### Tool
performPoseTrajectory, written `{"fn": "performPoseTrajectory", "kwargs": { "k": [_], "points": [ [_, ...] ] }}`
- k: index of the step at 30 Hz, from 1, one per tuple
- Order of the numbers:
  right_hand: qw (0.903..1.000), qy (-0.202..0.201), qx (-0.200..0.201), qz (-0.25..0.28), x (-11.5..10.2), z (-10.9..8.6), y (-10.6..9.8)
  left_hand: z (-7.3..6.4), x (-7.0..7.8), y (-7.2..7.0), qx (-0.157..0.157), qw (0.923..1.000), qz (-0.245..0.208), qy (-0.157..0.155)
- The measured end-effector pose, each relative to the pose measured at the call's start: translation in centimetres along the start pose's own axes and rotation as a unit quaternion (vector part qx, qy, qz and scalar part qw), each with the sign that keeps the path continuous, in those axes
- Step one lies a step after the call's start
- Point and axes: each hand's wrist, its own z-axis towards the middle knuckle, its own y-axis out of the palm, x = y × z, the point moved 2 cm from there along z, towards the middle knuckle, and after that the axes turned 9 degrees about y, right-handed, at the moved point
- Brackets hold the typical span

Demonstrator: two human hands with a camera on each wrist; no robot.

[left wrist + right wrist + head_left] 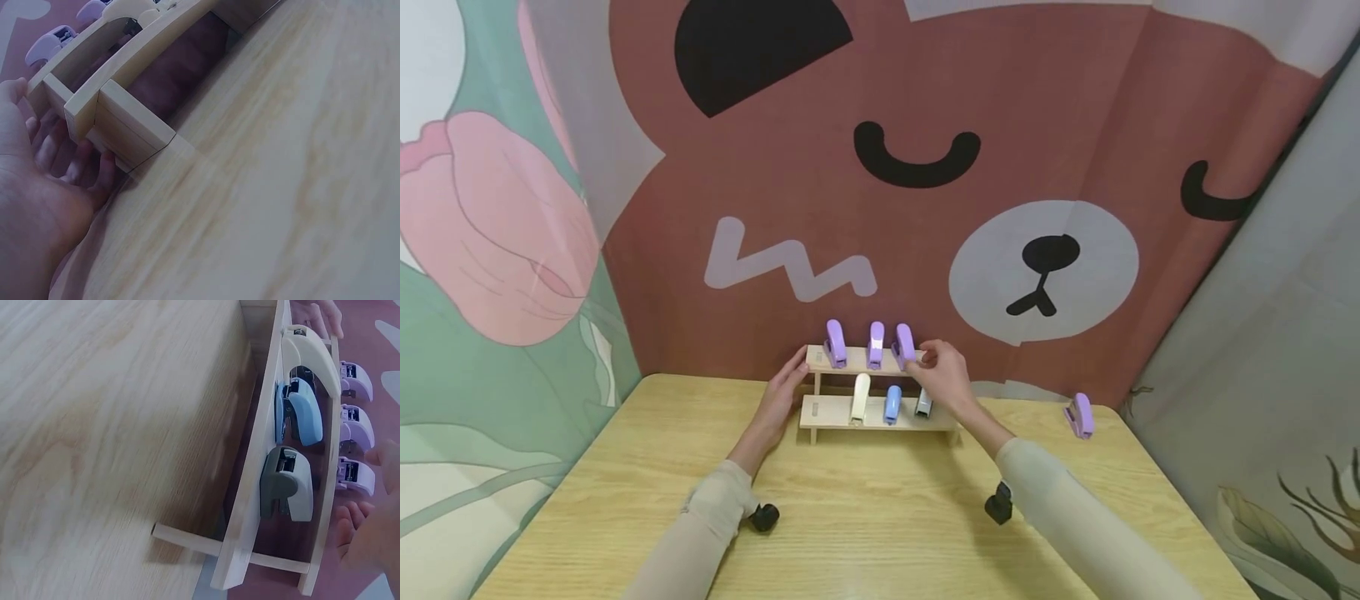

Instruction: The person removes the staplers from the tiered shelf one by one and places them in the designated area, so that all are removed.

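Note:
A two-tier wooden rack (838, 410) stands on the table. My left hand (778, 400) holds the left end of its upper shelf, with the fingers (78, 162) curved beside the rack's side. Three purple staplers stand in a row on that shelf. My right hand (946, 377) is at the rightmost purple stapler (904, 344). In the right wrist view this stapler (356, 477) lies between thumb and fingers; the exact contact is partly hidden. On the lower shelf stand a cream stapler (861, 398), a blue stapler (892, 403) and a grey stapler (923, 405).
Another purple stapler (1081, 415) stands apart near the table's right rear edge. Printed curtains (775, 183) hang close behind the rack and along both sides. The wooden table (865, 517) extends in front of the rack, with the forearms above it.

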Motion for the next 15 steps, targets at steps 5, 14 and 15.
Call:
{"fn": "performPoseTrajectory", "kwargs": {
  "k": [5, 14, 15],
  "points": [
    [0.9995, -0.003, -0.015, -0.027, -0.2, 0.8, 0.9, 0.0, 0.0, -0.1, -0.001, 1.0, 0.001, 0.002],
    [0.998, 0.005, -0.028, -0.056, 0.0, 1.4, 1.8, -0.2, 0.1, 0.0, 0.008, 1.0, -0.004, 0.003],
    [0.9983, 0.009, -0.027, -0.051, 0.1, 1.4, 1.8, -0.2, 0.2, 0.0, 0.007, 1.0, -0.004, 0.003]
  ]
}}
